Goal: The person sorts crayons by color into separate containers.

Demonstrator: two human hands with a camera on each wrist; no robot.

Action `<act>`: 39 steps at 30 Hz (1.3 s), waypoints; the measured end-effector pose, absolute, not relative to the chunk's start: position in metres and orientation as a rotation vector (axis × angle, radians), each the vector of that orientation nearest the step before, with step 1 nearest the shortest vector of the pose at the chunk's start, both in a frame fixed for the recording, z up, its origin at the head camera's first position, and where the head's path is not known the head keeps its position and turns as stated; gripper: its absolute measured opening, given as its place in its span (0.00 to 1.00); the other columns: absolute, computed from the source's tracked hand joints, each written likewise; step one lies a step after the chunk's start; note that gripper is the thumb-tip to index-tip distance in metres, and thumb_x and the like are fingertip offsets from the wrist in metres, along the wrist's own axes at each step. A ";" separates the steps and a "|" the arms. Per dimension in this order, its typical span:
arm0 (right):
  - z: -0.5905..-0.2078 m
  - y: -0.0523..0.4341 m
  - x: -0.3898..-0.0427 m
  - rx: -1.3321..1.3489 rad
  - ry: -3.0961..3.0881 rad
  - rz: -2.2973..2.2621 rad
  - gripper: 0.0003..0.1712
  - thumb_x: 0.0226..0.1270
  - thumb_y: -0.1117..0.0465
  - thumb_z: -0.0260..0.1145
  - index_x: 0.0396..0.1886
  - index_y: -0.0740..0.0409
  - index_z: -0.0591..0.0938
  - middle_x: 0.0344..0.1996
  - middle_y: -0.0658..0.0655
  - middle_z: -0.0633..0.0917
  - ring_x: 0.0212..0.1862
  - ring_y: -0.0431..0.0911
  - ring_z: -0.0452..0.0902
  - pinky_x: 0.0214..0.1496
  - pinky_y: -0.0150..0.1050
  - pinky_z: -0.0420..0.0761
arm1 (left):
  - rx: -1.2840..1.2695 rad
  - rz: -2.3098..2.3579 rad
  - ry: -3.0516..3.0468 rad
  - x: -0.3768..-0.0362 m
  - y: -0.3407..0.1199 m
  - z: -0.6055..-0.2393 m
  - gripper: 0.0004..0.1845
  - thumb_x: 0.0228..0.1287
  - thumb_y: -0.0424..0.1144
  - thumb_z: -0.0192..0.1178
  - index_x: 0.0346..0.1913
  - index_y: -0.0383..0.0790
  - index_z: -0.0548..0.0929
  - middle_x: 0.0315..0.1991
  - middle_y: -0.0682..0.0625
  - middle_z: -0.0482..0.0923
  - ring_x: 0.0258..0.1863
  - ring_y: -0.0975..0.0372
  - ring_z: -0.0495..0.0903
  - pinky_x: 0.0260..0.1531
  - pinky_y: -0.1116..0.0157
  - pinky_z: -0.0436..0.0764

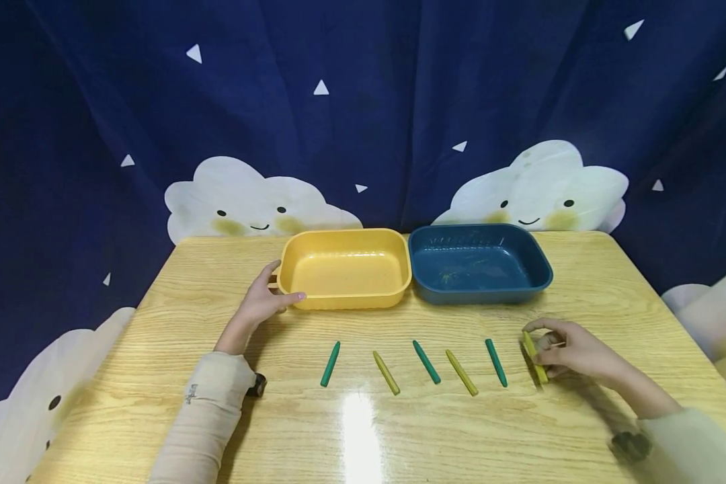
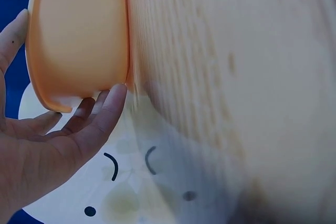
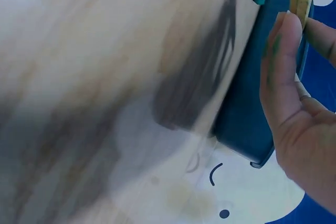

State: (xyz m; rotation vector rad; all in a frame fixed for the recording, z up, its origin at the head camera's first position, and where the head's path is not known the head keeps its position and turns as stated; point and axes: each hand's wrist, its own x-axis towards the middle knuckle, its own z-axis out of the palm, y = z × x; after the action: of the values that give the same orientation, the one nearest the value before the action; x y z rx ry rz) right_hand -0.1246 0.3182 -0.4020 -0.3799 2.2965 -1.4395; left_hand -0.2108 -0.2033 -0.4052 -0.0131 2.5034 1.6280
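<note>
Right hand [image 1: 571,351] pinches a yellow crayon [image 1: 535,357] at the right end of the crayon row on the table [image 1: 611,302]. Left hand [image 1: 265,302], fingers straight, touches the yellow tray [image 1: 345,270], beside the blue tray [image 1: 478,262].

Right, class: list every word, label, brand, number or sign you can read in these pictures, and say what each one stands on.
Small dark print on the left sleeve: too small and blurred to read.
Raised marks on the far inner wall of the blue tray: too faint to read as text.
Yellow tray, crayons, table and backdrop: no readable text; the backdrop bears only cloud faces and white triangles.
</note>
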 end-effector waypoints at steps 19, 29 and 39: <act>-0.383 0.313 -0.139 -0.448 2.220 -1.589 0.22 0.61 0.73 0.58 0.54 0.55 0.69 0.30 0.58 0.76 0.28 0.45 0.78 0.28 0.48 0.81 | -0.021 1.642 2.454 -0.194 -0.192 -0.376 0.49 0.53 0.33 0.65 0.71 0.36 0.43 0.60 0.31 0.58 0.36 0.57 0.71 0.38 0.55 0.77; -0.372 0.310 -0.148 -0.509 2.233 -1.605 0.22 0.62 0.73 0.57 0.52 0.47 0.71 0.29 0.57 0.74 0.28 0.47 0.78 0.29 0.49 0.81 | -0.032 1.650 2.455 -0.199 -0.195 -0.383 0.50 0.52 0.33 0.66 0.71 0.36 0.43 0.60 0.31 0.58 0.39 0.54 0.71 0.39 0.52 0.77; -0.359 0.305 -0.159 -0.474 2.274 -1.577 0.24 0.62 0.70 0.58 0.58 0.65 0.65 0.31 0.58 0.77 0.29 0.50 0.78 0.31 0.52 0.80 | -0.027 1.645 2.487 -0.212 -0.203 -0.407 0.52 0.50 0.38 0.69 0.72 0.41 0.44 0.59 0.35 0.60 0.40 0.54 0.72 0.35 0.59 0.79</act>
State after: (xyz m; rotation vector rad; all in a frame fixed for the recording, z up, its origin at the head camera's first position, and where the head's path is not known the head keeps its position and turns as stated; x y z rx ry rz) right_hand -0.1589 0.3045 -0.3586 -0.4745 2.2736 -1.5767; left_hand -0.2120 -0.2031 -0.4068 -0.0266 2.4869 1.6454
